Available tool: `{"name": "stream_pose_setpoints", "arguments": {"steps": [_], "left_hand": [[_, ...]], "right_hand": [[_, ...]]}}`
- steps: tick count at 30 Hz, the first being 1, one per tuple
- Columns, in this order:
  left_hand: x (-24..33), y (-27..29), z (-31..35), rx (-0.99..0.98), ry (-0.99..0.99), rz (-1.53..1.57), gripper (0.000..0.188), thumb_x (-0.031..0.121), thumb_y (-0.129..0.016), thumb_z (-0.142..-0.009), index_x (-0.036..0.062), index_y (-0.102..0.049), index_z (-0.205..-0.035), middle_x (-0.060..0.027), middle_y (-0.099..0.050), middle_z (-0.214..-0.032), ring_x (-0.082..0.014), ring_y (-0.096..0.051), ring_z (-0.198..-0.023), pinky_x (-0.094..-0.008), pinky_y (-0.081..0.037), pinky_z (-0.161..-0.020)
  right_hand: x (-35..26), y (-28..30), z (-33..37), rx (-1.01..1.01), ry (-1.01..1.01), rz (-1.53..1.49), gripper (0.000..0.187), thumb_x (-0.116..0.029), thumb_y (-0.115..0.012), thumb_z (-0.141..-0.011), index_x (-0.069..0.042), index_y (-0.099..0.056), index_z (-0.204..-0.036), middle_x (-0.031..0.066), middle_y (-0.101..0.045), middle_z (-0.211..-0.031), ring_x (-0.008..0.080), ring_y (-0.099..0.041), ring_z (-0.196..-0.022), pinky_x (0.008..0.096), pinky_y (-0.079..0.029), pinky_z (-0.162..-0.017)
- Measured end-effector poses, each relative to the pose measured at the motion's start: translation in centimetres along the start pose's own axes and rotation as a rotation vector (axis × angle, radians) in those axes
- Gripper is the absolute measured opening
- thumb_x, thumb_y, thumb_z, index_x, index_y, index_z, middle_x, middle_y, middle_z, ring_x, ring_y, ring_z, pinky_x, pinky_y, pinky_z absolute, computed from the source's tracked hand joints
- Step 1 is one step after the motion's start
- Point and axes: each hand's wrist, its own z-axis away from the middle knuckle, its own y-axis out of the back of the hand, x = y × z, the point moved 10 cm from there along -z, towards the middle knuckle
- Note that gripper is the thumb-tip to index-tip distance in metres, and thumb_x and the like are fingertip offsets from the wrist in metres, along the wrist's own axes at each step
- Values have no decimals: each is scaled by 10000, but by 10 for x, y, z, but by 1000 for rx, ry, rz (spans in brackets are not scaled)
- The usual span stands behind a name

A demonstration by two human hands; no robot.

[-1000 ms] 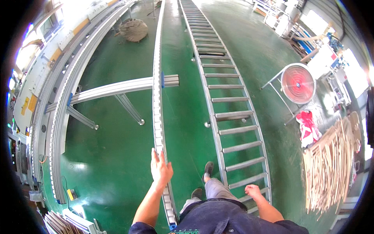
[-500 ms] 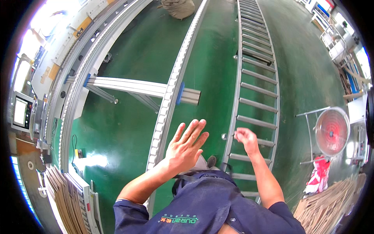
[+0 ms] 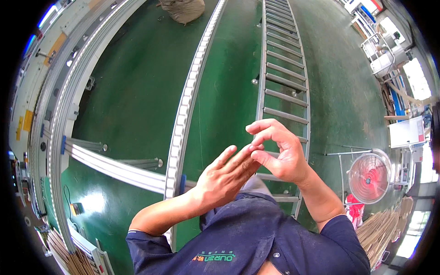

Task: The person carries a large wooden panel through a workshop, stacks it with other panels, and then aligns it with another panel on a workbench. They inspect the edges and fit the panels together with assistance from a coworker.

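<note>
In front of my body, my left hand [image 3: 227, 178] is stretched out with its fingers mostly straight and no object in it. My right hand [image 3: 285, 153] curls over from the right, its thumb and a finger pinching round the left fingertips. Whether something small lies between them I cannot make out. Under and beyond the right hand runs a grey metal roller conveyor [image 3: 285, 98], like a ladder laid flat. To the left of my hands is a long aluminium rail [image 3: 185, 110] with a row of light rollers along its top.
An aluminium crossbeam [image 3: 114, 167] joins the rail to the machine frame [image 3: 57, 119] at the left. A round caged fan [image 3: 369, 178] stands at the right, near stacked wooden strips [image 3: 382, 229]. A beige sack [image 3: 183, 10] lies on the green floor [image 3: 137, 82] farther off.
My hands, apart before, have come together, the right moving up and left to the left fingertips. The crossbeam now appears lower and farther left as my view has shifted.
</note>
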Motion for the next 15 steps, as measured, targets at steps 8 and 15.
{"name": "stream_pose_setpoints", "arguments": {"steps": [8,15], "left_hand": [[-110,-18,-108,-93,-73,-190,551,255,-469,-904,51,-473,-1417,-120,-398,-1517,-232,-302,-1448,-457,-101,-1233],[-226,-82,-234,-387,40,-206,587,188,-471,-873,37,-409,-1436,-137,-393,-1513,-251,-264,-1464,-439,-77,-1231]], "right_hand": [[72,43,-152,-119,-182,-11,107,3,-711,-759,-32,-627,-816,121,-620,-1141,209,-594,-1018,308,-477,-854],[223,109,-265,-188,-360,-200,102,-58,-700,-822,-7,-618,-787,76,-643,-1044,92,-559,-814,262,-487,-728]]}}
